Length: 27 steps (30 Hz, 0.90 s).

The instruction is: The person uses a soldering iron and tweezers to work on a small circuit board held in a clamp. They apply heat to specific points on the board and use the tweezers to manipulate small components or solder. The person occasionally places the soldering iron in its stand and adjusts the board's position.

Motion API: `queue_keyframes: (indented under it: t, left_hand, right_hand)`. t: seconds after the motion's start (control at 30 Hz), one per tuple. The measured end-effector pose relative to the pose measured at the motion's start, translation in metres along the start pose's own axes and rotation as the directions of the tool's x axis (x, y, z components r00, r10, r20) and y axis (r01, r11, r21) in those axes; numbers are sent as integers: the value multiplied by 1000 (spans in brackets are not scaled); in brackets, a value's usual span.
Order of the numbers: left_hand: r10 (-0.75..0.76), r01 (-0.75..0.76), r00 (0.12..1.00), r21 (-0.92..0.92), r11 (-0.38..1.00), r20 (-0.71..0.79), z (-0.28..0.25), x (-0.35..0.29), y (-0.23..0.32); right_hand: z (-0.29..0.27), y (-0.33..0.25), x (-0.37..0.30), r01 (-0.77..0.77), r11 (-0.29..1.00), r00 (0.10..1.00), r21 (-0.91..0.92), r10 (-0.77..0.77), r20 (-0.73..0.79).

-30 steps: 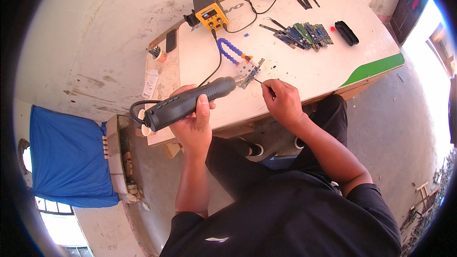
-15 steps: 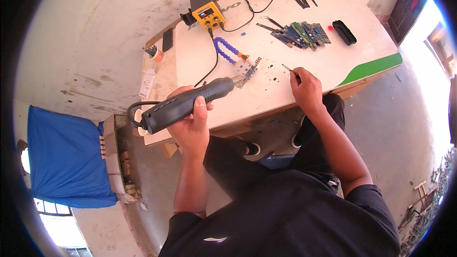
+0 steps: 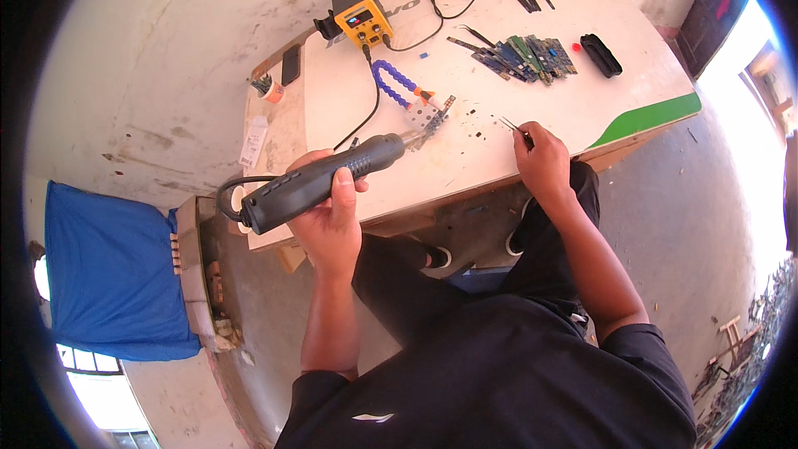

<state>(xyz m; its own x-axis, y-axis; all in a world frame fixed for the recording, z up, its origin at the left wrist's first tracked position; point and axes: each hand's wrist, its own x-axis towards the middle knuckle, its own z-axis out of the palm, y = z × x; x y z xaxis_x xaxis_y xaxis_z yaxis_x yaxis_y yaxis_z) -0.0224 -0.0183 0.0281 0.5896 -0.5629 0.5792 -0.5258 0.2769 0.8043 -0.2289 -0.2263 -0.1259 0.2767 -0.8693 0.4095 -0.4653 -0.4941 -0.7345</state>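
Currently, both hands stand on the near side of the small circuit board (image 3: 435,119), which sits tilted over the table (image 3: 457,168) beside a pale perforated plate (image 3: 421,114) and the orange-tipped blue segmented arms (image 3: 392,75).

To the left of that board and nearer the body, the left hand (image 3: 331,229) is closed around a black hot-air gun (image 3: 324,187). The gun lies slantwise across the palm, the thumb pressed up along its near side and fingertips showing past its far edge. The left forearm rises almost straight, the wrist roughly in line with it. The gun's nozzle (image 3: 411,140) points at the board's lower-left end; whether it touches cannot be told from this angle.

To the right of the board, and a little nearer the body, the right hand (image 3: 544,162) is curled in a loose fist, back upward, thumb and forefinger pinching dark tweezers (image 3: 509,125). Their thin prongs look slightly parted, aim up and left toward the board and stop well apart from it; nothing can be made out between them. This forearm slants inward from a bent elbow set out to the right.

Small dark chips (image 3: 478,135) lie just right of the board, between it and the tweezers. Beyond it to the right is a fanned heap of boards (image 3: 524,58); beyond it to the left, a yellow control station (image 3: 359,21).
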Motion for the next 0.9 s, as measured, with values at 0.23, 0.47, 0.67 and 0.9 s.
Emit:
queue_keyframes:
  t: [0.23,0.47,0.67,0.9]
  left_hand:
    - [-39,39,999,11,999,-25,-5,-3,-4]
    - [-40,40,999,11,999,-3,-7,-4,-1]
    - [-33,33,999,-36,999,-1,-9,-2,-6]
    - [-28,29,999,-72,997,23,-4,4,-12]
  right_hand:
    - [-5,-56,-22,37,958,998,283,-50,38]
    - [13,-47,-35,58,953,998,298,-63,4]
    - [13,0,-23,119,975,992,187,-109,-62]
    - [17,9,-22,188,968,980,164,-174,-95]
